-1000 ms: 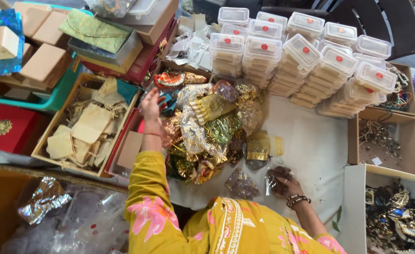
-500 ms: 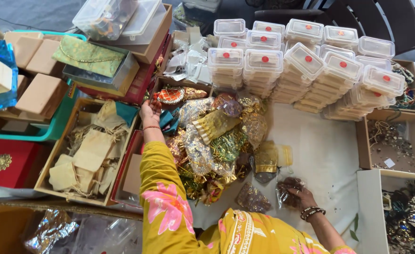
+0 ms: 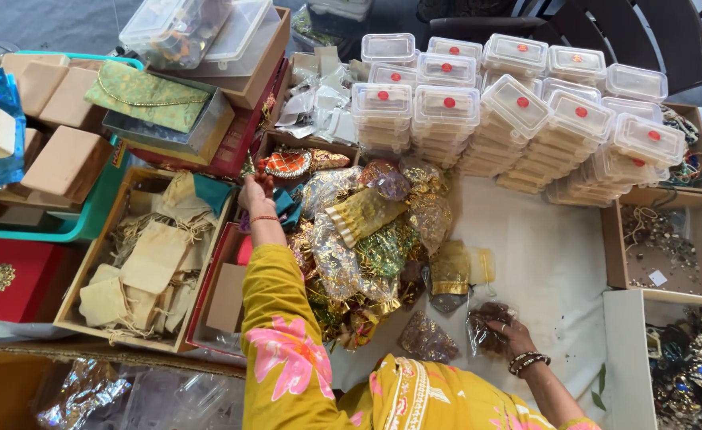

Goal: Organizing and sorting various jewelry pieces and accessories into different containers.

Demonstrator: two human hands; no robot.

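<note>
Left hand [image 3: 257, 193] outstretched (fingers curled), right hand [image 3: 504, 328] low

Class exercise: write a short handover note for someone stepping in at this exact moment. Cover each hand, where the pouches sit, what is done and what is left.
Left hand: stretched out to the orange embroidered piece at the far edge of the pouch pile.
Right hand: resting on a small clear pouch on the white cloth.
Done: a few pouches lie apart by the right hand.
Left: most of the shiny pouches are heaped together, unsorted.
</note>
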